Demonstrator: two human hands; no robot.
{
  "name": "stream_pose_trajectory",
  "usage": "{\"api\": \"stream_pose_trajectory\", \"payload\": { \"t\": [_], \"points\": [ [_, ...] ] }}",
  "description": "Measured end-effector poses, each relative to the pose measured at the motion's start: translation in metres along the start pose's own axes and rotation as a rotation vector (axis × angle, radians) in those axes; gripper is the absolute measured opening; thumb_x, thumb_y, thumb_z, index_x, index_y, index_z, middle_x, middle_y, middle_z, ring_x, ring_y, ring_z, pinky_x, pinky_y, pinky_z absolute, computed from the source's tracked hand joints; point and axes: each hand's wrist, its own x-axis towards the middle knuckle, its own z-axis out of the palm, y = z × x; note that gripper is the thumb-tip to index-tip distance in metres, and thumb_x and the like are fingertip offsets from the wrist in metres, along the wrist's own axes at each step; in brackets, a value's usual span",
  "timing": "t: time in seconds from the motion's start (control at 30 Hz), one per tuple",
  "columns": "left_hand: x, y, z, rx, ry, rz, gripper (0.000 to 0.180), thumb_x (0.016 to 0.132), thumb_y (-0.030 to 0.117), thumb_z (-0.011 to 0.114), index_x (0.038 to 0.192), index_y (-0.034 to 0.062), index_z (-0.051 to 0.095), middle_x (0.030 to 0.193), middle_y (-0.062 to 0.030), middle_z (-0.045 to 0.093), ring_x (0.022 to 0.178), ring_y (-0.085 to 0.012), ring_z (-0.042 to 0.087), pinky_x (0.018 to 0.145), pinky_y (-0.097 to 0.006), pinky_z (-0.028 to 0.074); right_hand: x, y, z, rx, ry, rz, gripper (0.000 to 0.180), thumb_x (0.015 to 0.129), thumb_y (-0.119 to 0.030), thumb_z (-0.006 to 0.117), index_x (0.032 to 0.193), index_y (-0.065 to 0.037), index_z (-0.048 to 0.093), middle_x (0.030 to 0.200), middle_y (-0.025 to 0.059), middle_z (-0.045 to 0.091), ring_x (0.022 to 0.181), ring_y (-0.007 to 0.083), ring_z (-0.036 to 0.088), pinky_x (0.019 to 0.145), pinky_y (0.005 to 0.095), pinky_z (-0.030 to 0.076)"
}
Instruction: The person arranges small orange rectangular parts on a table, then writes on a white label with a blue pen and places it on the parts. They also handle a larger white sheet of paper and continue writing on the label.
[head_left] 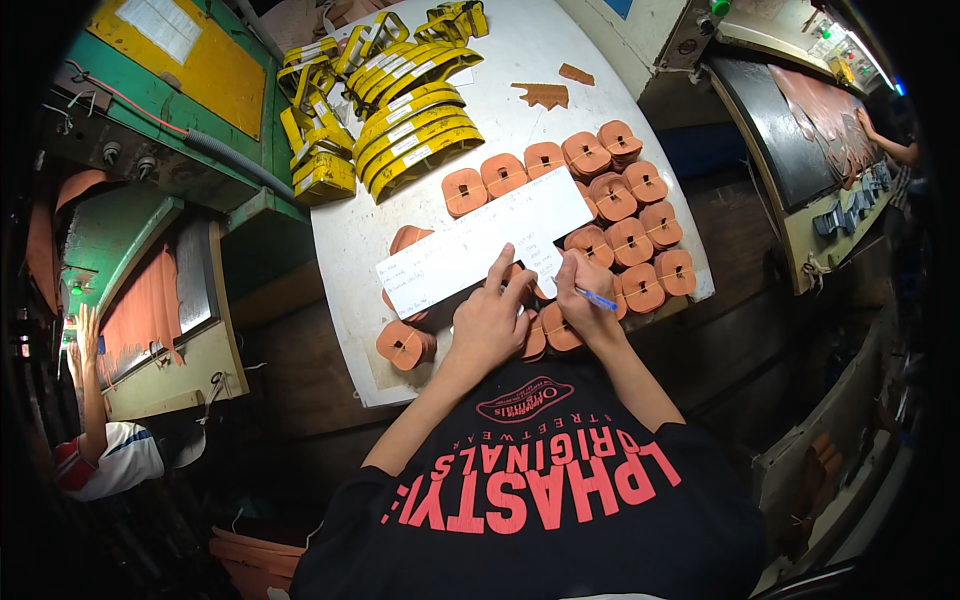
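My right hand (585, 290) is closed around a blue pen (598, 300), its tip hidden by my fingers at the right part of a white sheet of paper (450, 250). Handwriting covers part of the sheet, which has a stepped lower edge. My left hand (490, 320) lies with fingers stretched out, the index finger on the paper. Under and around the sheet sit tied stacks of brown, rounded-square leather pieces (629, 242), each bound with thin cord and having a small dark hole in the middle. One stack (402, 344) stands apart at the near left.
Yellow cutting dies (420, 130) crowd the far left of the white table (350, 330). Two leather scraps (545, 95) lie at the back. Green machines stand left, with another person's hands (88, 335) beside leather (145, 310). At far right, another person's hand (870, 124) touches leather.
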Motion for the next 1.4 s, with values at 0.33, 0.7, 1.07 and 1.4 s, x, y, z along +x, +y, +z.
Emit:
{"api": "stream_pose_trajectory", "payload": {
  "t": [0.33,0.7,1.07,1.4],
  "points": [
    [-0.001,0.002,-0.001,0.012,-0.002,-0.002,0.060,0.083,0.024,0.083,0.138,0.0229,0.061,0.170,-0.0169,0.040,0.089,-0.0350,0.077,0.072,-0.045,0.063,-0.002,0.003,-0.003,0.090,0.081,0.063,0.037,0.114,-0.019,0.052,0.083,0.000,0.061,0.065,0.0180,0.061,0.055,0.0340,0.065,0.053,0.0424,0.049],
    [-0.003,-0.003,0.004,-0.008,0.056,0.016,0.058,0.085,0.016,0.080,0.140,0.0276,0.063,0.170,-0.0210,0.034,0.095,-0.0352,0.077,0.075,-0.043,0.064,-0.023,0.010,-0.014,0.433,0.061,0.279,0.050,0.119,-0.034,0.041,0.082,-0.003,0.053,0.064,0.0046,0.057,0.052,0.0111,0.060,0.050,0.0262,0.049],
    [-0.008,-0.004,0.008,-0.019,0.221,0.190,0.042,0.087,0.022,0.087,0.126,0.0324,0.076,0.169,-0.0278,0.031,0.112,-0.0388,0.074,0.080,-0.042,0.065,-0.019,0.005,-0.016,0.144,-0.065,0.056,0.042,0.114,-0.023,0.051,0.080,-0.001,0.060,0.066,0.0168,0.061,0.056,0.0332,0.064,0.055,0.0411,0.049],
    [-0.009,-0.001,0.008,-0.010,0.197,0.147,0.039,0.085,0.020,0.087,0.121,0.0342,0.078,0.159,-0.0230,0.039,0.120,-0.0387,0.071,0.086,-0.042,0.065,-0.014,0.002,-0.015,0.049,-0.088,0.030,0.031,0.111,-0.017,0.056,0.086,0.000,0.063,0.068,0.0215,0.061,0.061,0.0410,0.065,0.056,0.0464,0.049]
  ]
}}
